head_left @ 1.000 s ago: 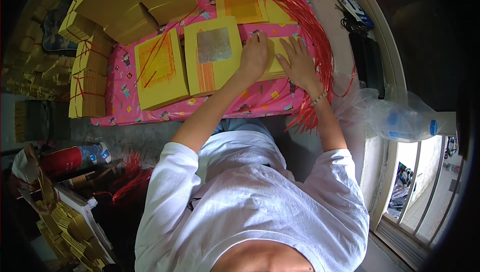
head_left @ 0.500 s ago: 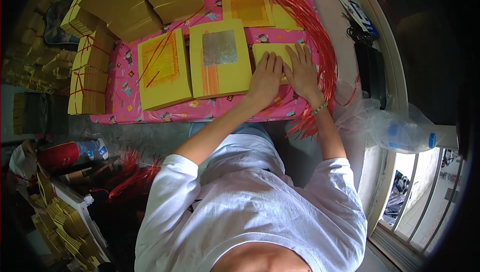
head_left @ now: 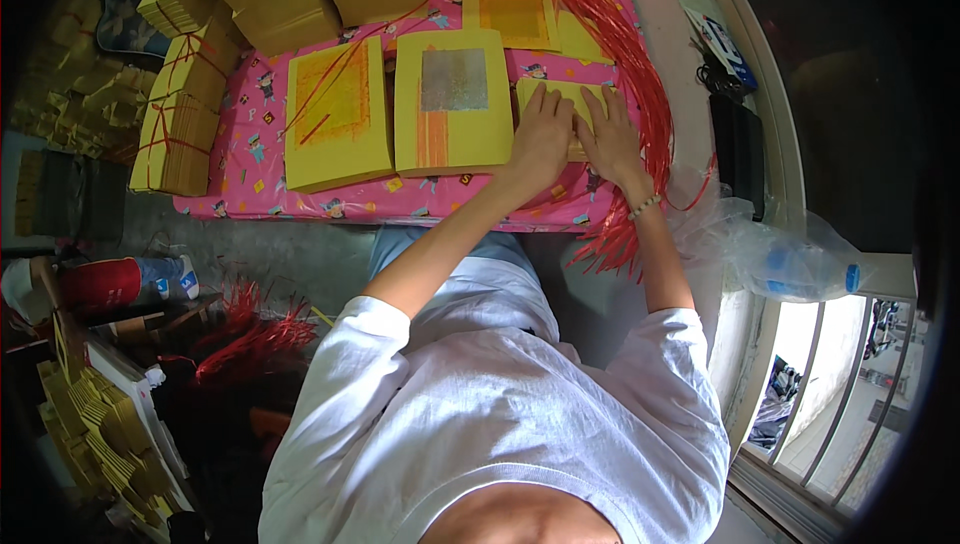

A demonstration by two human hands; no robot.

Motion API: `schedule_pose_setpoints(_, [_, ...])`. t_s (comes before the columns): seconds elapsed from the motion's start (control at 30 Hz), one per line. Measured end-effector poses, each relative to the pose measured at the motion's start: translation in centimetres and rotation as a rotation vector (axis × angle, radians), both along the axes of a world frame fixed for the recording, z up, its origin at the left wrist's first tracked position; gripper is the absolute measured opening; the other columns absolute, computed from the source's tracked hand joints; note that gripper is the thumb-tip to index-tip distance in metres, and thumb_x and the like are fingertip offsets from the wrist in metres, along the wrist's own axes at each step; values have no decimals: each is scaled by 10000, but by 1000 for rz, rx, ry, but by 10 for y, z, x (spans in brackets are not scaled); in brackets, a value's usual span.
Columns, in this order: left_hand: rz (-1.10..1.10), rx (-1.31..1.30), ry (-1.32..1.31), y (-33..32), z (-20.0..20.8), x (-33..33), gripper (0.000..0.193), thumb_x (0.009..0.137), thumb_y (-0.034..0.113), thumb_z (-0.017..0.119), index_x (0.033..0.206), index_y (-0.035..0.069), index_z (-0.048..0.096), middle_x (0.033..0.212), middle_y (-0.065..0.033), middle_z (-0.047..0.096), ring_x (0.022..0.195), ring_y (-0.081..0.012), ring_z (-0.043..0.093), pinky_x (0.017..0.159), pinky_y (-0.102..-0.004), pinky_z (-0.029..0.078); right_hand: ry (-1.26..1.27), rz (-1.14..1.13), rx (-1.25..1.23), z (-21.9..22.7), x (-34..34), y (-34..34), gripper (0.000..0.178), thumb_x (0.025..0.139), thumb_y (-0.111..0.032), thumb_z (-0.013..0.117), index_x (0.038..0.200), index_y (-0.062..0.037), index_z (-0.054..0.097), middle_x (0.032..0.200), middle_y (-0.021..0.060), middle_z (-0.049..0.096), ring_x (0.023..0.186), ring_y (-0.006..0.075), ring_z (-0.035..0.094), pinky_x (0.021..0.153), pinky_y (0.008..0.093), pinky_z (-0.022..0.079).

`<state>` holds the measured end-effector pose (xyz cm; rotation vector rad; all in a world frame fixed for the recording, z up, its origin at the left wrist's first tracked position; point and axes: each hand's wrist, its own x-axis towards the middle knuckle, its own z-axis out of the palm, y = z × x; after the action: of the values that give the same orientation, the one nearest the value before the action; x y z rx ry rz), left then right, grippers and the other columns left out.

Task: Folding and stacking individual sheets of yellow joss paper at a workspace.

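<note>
Both my hands lie on a small stack of yellow paper point(head_left: 526, 100) at the right of the pink table. My left hand point(head_left: 542, 142) presses flat on its left part, fingers stretched out. Beside it, almost touching, my right hand point(head_left: 612, 142) rests with spread fingers on the right part; a bracelet circles that wrist. The hands hide much of the stack. Just left of it sits a thick yellow paper stack with a silver square point(head_left: 455, 80) and an orange streak. Further left lies another yellow stack with an orange-yellow square point(head_left: 334, 94), a few thin red strands across it.
A long bundle of red plastic strands point(head_left: 640, 94) runs down the table's right side. Tied yellow bundles point(head_left: 178, 134) and larger yellow stacks point(head_left: 285, 9) stand at left and back. A clear plastic bag with a bottle point(head_left: 800, 269) is at right, near a barred window.
The view has shifted slightly, so the table's things appear a little higher and further right. Both hands stay flat on the small yellow stack.
</note>
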<state>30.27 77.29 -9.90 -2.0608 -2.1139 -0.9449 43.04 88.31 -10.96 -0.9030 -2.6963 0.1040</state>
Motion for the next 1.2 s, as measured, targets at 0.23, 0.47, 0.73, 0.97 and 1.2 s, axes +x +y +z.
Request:
schedule_pose_setpoints(0.23, [14,205,-459,-75,44,-53,334,785,6,589,1116,8,546,1049,-212,556,1041,-390,503,894,-448,421,-166,-97,-108,38,-6,-2,561,936,-455,408,1384,-118,398,1422,233,332,1349,402,255,1060,512,258])
schedule_pose_setpoints(0.47, [201,88,-314,-153,42,-94,332,767,20,642,1092,61,586,1065,-144,590,999,-333,539,863,-387,438,242,219,-53,98,-34,-24,367,884,-268,572,1178,-49,553,1104,194,552,1048,351,525,875,424,432])
schedule_pose_setpoints(0.73, [171,42,-263,-167,20,-105,392,694,38,718,1066,70,600,1085,-113,554,998,-312,518,837,-377,453,-41,579,-262,82,-90,-101,323,745,-192,709,992,-39,568,960,136,570,910,323,578,764,405,479])
schedule_pose_setpoints(0.97, [126,17,-277,-171,11,-115,276,695,17,702,958,51,626,981,-76,600,969,-288,537,802,-362,476,-147,650,-106,67,-102,-99,280,727,-242,706,888,-53,577,838,113,561,814,310,594,687,416,479])
schedule_pose_setpoints(1.2, [104,-15,-272,-168,17,-119,212,717,19,691,923,49,648,943,-79,610,920,-281,547,784,-365,481,-229,692,-225,76,-109,-87,212,790,-246,638,793,-35,652,754,134,612,707,335,599,651,419,472])
